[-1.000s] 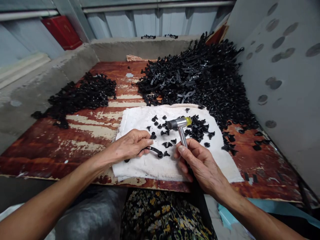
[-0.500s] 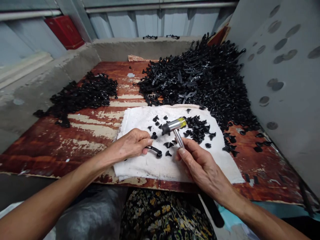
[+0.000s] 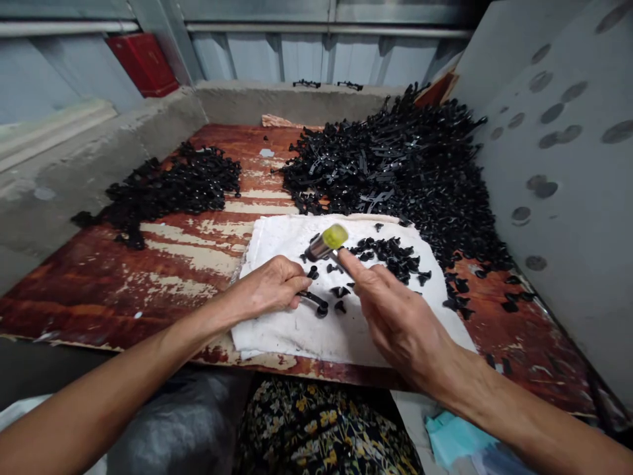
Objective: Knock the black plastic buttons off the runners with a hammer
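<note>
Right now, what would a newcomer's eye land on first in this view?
A large heap of glossy black plastic parts fills the far right of the peeling red-brown wooden board. Nearer, on a white cloth, a silver hammer with a yellow tip shows beyond the right hand, while the left hand holds a curved black part.

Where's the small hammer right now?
In the head view, the yellow-tipped hammer sits over the white cloth, at the right hand's fingertips, left of the heap of black plastic parts.

No lettering can be read anywhere in view. None is made out on the yellow-faced hammer (image 3: 324, 243) just beyond the right hand's fingers (image 3: 363, 277), nor on the red box (image 3: 143, 64) far past them.
</note>
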Available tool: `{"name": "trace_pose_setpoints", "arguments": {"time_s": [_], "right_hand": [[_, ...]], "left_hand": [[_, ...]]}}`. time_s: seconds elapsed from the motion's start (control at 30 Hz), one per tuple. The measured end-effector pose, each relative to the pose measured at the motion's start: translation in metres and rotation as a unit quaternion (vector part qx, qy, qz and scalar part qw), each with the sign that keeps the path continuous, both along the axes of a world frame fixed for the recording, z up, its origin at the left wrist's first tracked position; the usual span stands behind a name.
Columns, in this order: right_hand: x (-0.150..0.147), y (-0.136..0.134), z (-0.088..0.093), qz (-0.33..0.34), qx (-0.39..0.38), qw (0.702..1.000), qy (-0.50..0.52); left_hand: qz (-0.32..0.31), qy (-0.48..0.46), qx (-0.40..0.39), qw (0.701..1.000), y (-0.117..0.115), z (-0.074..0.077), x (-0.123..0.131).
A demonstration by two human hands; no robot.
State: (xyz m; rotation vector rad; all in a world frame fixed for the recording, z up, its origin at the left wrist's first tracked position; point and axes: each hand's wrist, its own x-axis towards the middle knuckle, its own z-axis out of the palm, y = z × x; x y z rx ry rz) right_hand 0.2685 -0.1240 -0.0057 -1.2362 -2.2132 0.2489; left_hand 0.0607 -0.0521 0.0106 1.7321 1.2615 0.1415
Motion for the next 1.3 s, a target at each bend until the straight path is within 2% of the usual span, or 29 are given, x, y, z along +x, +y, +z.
{"name": "trace_pose_setpoints", "arguments": {"time_s": [0.1,0.23,0.33,0.4,0.5,0.63,0.7,0.77,0.83,0.9,0.97,1.03,1.1,1.17,1.3], "right_hand": [[-0.002,-0.001,0.002,-0.008,0.039,0.999,-0.006],[-0.001,0.001,-0.001,0.001,0.014,0.996,-0.087],[0.0,0.001,0.0,-0.022,0.041,0.998,-0.03],[0.0,0.001,0.001,-0.02,0.048,0.998,-0.033],[-0.001,0.002,0.0,-0.004,0.016,0.996,-0.084],[0.0,0.005,-0.003,-0.042,0.003,0.998,-0.047],[0.001,0.006,-0.003,-0.03,-0.031,0.997,-0.063],[0.002,0.006,0.0,-0.013,-0.059,0.998,-0.022],[0.003,0.004,0.005,-0.031,-0.085,0.989,0.116],[0.004,0.0,0.009,-0.074,-0.151,0.943,0.289],[0.005,-0.005,0.008,-0.101,-0.258,0.854,0.44],[0.006,-0.011,0.002,-0.113,-0.34,0.757,0.546],[0.005,-0.014,-0.006,-0.119,-0.382,0.692,0.601],[0.005,-0.017,-0.012,-0.125,-0.382,0.668,0.626],[0.004,-0.02,-0.014,-0.135,-0.37,0.668,0.632]], "left_hand": [[-0.005,0.003,0.005,1.0,-0.001,0.002,0.0],[-0.007,0.002,0.0,1.0,-0.001,0.004,0.001],[-0.01,0.007,0.005,1.0,-0.001,0.004,0.0],[-0.013,0.005,0.009,1.0,0.0,0.003,0.0],[-0.013,-0.01,0.005,1.0,0.0,0.001,-0.001],[-0.015,-0.015,0.004,1.0,0.001,-0.003,0.0],[-0.017,-0.015,0.003,1.0,0.002,-0.005,0.0],[-0.009,-0.02,-0.018,1.0,0.004,-0.003,-0.003],[0.009,-0.062,-0.056,0.996,0.006,0.001,-0.01],[0.023,-0.135,-0.094,0.986,0.007,0.008,-0.02],[0.028,-0.203,-0.118,0.972,0.006,0.015,-0.03],[0.032,-0.24,-0.137,0.961,0.006,0.02,-0.038],[0.047,-0.262,-0.155,0.951,0.005,0.022,-0.044],[0.067,-0.277,-0.164,0.944,0.005,0.022,-0.047],[0.106,-0.285,-0.152,0.94,0.014,0.024,-0.053]]}}
